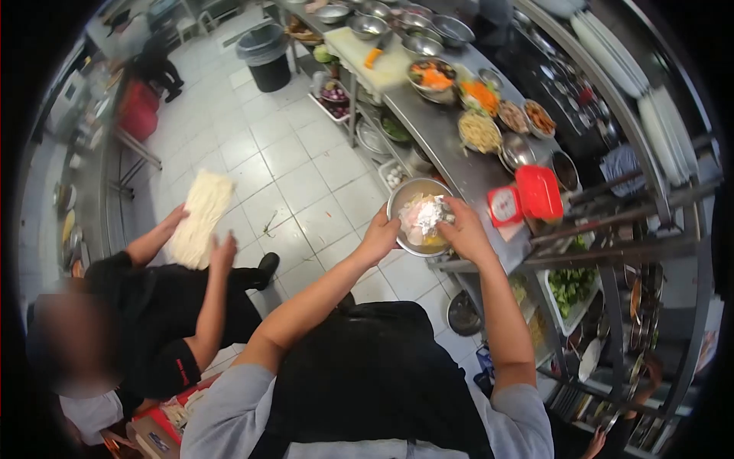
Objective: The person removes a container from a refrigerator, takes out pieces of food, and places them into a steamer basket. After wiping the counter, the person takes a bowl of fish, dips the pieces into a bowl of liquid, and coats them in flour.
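A round metal bowl (pixel 395 200) is held in front of me, above the floor beside the steel counter. Inside it lies a heap of white powder (pixel 430 215) over pale pinkish pieces (pixel 414 222) and something yellow. My left hand (pixel 380 236) is closed on the bowl's left rim. On the opposite side, my right hand (pixel 465 229) grips the right rim, its thumb reaching in beside the powder. The undersides of both hands' grips are hidden. Right of the bowl, on the counter, sits a red kitchen scale (pixel 505 206) with a white dial.
Along the steel counter (pixel 451 157) stand noodles (pixel 480 131), carrots (pixel 480 96), a cutting board (pixel 375 61) and several metal bowls. A co-worker at left holds a pale flat sheet (pixel 200 218). A bin (pixel 264 57) stands on the tiled floor; shelving (pixel 612 249) borders the right.
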{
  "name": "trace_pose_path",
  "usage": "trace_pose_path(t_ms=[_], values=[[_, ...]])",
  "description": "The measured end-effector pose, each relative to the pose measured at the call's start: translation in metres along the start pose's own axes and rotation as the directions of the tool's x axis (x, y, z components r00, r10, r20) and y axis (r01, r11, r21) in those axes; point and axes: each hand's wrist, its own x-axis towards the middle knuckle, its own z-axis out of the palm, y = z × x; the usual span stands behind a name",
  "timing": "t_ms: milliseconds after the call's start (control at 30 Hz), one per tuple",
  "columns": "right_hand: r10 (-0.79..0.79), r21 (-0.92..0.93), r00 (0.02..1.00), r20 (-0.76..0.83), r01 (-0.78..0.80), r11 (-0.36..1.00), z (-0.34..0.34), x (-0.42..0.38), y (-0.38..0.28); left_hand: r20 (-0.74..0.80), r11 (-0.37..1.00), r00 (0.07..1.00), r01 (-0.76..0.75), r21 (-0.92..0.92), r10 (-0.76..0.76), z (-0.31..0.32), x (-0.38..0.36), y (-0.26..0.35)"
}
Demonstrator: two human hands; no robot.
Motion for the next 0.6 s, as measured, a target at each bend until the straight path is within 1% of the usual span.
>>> trace_pose_path(t_ms=[33, 67, 133, 167, 233, 267, 333, 367, 400, 433, 467, 500, 533, 567, 600], values=[[-0.219, -0.199, 0.975, -0.047, 0.205, 0.958, 0.014, 0.019, -0.005, -0.025, 1.000, 0.999, -0.021, -0.004, 0.021, -0.012, 0.005, 0.012], [-0.240, -0.202, 0.970, -0.038, 0.227, 0.953, 0.029, 0.037, -0.014, -0.039, 0.999, 0.998, -0.039, -0.010, 0.039, -0.023, 0.010, 0.021], [-0.249, -0.302, 0.967, 0.049, 0.252, 0.919, 0.060, 0.068, -0.029, -0.063, 0.998, 0.998, -0.029, -0.056, 0.026, -0.043, 0.023, 0.034], [-0.261, -0.300, 0.964, 0.057, 0.266, 0.916, 0.075, 0.086, -0.030, -0.076, 0.997, 0.997, -0.039, -0.060, 0.034, -0.057, 0.032, 0.036], [-0.176, -0.091, 0.953, 0.245, 0.204, 0.975, 0.099, 0.129, -0.034, -0.042, 1.000, 0.999, 0.011, -0.011, -0.012, -0.086, 0.052, 0.041], [-0.183, -0.085, 0.953, 0.242, 0.209, 0.974, 0.104, 0.149, -0.039, -0.046, 1.000, 0.999, 0.009, -0.004, -0.009, -0.094, 0.059, 0.047], [-0.176, -0.307, 0.964, 0.200, 0.232, 0.923, 0.107, 0.187, -0.043, -0.147, 0.997, 0.989, 0.001, -0.075, -0.012, -0.105, 0.075, 0.056], [-0.281, -0.319, 0.951, 0.128, 0.308, 0.896, 0.108, 0.206, -0.037, -0.142, 0.997, 0.990, 0.009, -0.071, -0.019, -0.111, 0.085, 0.061], [-0.275, -0.317, 0.953, 0.125, 0.301, 0.900, 0.098, 0.215, -0.045, -0.152, 0.997, 0.988, -0.025, -0.077, 0.013, -0.119, 0.096, 0.068], [-0.314, -0.246, 0.925, 0.215, 0.363, 0.899, 0.085, 0.223, -0.052, -0.164, 0.995, 0.985, -0.059, -0.084, 0.045, -0.128, 0.105, 0.075], [-0.359, -0.167, 0.885, 0.297, 0.418, 0.893, 0.072, 0.233, -0.062, -0.165, 0.996, 0.986, -0.053, -0.078, 0.040, -0.136, 0.112, 0.084], [-0.246, -0.076, 0.896, 0.369, 0.293, 0.953, 0.063, 0.248, -0.065, -0.166, 0.998, 0.986, -0.037, -0.056, 0.027, -0.142, 0.120, 0.094], [-0.241, -0.074, 0.900, 0.364, 0.286, 0.955, 0.067, 0.263, -0.058, -0.163, 0.999, 0.986, -0.020, -0.037, 0.014, -0.148, 0.129, 0.103], [-0.337, -0.113, 0.872, 0.356, 0.398, 0.911, 0.077, 0.278, -0.045, -0.124, 0.995, 0.992, -0.044, -0.093, 0.033, -0.156, 0.143, 0.101], [-0.434, -0.154, 0.829, 0.352, 0.509, 0.847, 0.088, 0.295, -0.036, -0.121, 0.995, 0.992, -0.048, -0.092, 0.037, -0.159, 0.156, 0.101]])
